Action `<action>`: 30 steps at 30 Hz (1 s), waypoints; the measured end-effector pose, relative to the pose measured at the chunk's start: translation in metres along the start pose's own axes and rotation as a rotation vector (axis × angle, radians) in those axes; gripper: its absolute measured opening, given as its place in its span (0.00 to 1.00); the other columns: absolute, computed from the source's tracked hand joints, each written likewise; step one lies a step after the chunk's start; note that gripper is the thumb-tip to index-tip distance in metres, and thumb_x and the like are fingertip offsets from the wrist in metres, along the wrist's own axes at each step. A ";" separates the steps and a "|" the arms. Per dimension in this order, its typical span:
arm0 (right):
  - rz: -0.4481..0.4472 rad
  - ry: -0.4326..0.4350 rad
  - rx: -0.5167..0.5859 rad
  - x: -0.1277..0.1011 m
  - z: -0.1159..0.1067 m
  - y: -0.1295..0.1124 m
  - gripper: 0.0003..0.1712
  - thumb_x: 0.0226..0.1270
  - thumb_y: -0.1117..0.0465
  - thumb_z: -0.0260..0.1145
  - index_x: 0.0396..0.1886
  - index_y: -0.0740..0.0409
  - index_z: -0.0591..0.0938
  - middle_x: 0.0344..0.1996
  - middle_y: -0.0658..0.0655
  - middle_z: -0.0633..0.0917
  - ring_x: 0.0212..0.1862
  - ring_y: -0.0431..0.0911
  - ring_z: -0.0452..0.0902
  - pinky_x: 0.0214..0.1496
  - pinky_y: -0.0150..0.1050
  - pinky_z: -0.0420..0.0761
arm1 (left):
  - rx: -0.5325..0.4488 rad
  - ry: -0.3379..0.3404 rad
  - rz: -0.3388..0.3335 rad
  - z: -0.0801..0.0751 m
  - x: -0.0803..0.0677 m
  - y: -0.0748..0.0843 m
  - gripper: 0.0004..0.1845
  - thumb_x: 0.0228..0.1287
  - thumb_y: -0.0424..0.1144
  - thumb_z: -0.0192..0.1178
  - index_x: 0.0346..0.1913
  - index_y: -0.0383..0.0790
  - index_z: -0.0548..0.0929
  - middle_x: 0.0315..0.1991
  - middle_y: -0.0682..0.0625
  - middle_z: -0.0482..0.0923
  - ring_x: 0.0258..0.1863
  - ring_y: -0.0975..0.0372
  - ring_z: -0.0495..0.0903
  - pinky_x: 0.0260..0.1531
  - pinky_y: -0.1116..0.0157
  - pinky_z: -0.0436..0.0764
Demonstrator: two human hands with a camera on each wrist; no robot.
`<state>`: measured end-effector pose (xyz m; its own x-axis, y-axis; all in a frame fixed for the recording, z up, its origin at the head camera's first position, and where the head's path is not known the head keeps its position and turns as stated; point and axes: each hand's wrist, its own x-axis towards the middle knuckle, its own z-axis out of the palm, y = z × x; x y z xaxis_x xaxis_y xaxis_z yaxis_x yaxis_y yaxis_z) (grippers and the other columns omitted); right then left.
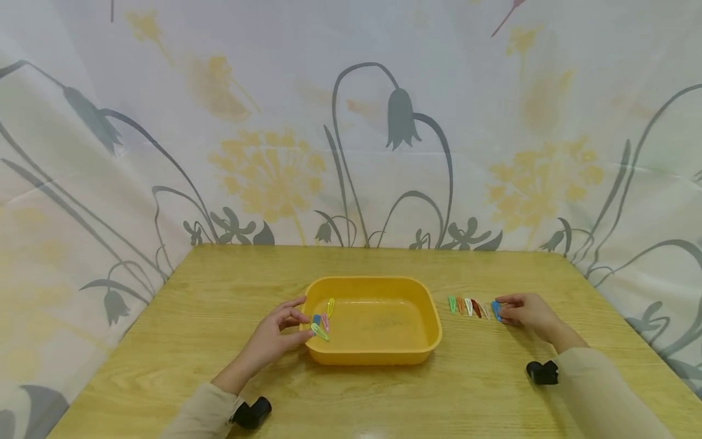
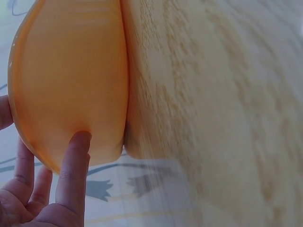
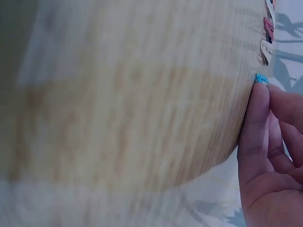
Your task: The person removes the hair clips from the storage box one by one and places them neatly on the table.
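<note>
**Blue clip at the right fingertips, tray off to the left**

The right hand (image 1: pixel 525 311) rests on the wooden table (image 1: pixel 219 366) at the right end of a row of hair clips (image 1: pixel 468 306). Its fingertips touch the blue clip (image 1: pixel 496 310), which looks pinched, though the wrist view is too blurry to be sure. The clip's long side points away from the person. The yellow tray (image 1: pixel 378 352) lies to the left of this hand. The left hand (image 1: pixel 276 334) is much nearer the tray, fingers loosely spread, touching its left wall. A few clips (image 1: pixel 322 322) lie inside there.

A makeshift recording booth: floral curtain (image 1: pixel 351 122) enclosing a wooden table (image 1: pixel 219 366).
</note>
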<state>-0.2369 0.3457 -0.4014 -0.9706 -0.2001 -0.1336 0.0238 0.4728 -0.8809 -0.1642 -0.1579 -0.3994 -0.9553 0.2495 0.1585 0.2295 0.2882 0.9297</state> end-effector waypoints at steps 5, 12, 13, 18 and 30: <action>0.008 -0.029 -0.018 0.002 -0.001 -0.001 0.23 0.64 0.77 0.54 0.56 0.89 0.61 0.35 0.60 0.78 0.34 0.40 0.79 0.39 0.36 0.82 | 0.013 -0.001 0.014 -0.001 0.001 -0.001 0.12 0.56 0.36 0.67 0.39 0.31 0.79 0.66 0.43 0.62 0.57 0.48 0.69 0.57 0.53 0.69; 0.017 -0.045 -0.036 0.002 -0.003 -0.002 0.23 0.65 0.77 0.54 0.56 0.89 0.62 0.38 0.63 0.79 0.35 0.39 0.79 0.41 0.37 0.82 | 0.008 0.001 0.014 0.000 0.001 0.000 0.12 0.56 0.36 0.67 0.39 0.31 0.80 0.66 0.43 0.62 0.58 0.47 0.69 0.57 0.52 0.69; 0.015 -0.047 -0.038 0.003 -0.003 -0.003 0.23 0.65 0.77 0.54 0.56 0.89 0.62 0.38 0.63 0.79 0.35 0.39 0.79 0.41 0.37 0.82 | 0.009 0.001 0.013 0.000 0.000 0.000 0.12 0.56 0.36 0.67 0.39 0.31 0.80 0.66 0.43 0.62 0.58 0.47 0.69 0.57 0.52 0.69; -0.002 -0.060 -0.061 0.004 -0.003 -0.002 0.23 0.65 0.76 0.55 0.55 0.88 0.63 0.36 0.60 0.80 0.35 0.40 0.80 0.40 0.37 0.82 | 0.015 0.002 0.018 -0.001 0.001 0.000 0.12 0.56 0.35 0.67 0.39 0.31 0.80 0.66 0.42 0.62 0.58 0.47 0.68 0.57 0.52 0.69; -0.076 -0.095 -0.178 -0.001 -0.007 -0.020 0.26 0.66 0.69 0.57 0.58 0.83 0.64 0.31 0.59 0.80 0.29 0.48 0.75 0.32 0.39 0.78 | -0.005 -0.001 0.013 -0.001 0.000 0.000 0.13 0.56 0.36 0.67 0.39 0.30 0.79 0.66 0.42 0.61 0.58 0.47 0.68 0.57 0.53 0.69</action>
<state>-0.2381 0.3424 -0.3799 -0.9409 -0.3168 -0.1200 -0.0991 0.5960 -0.7968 -0.1648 -0.1584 -0.3993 -0.9521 0.2540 0.1705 0.2412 0.2800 0.9292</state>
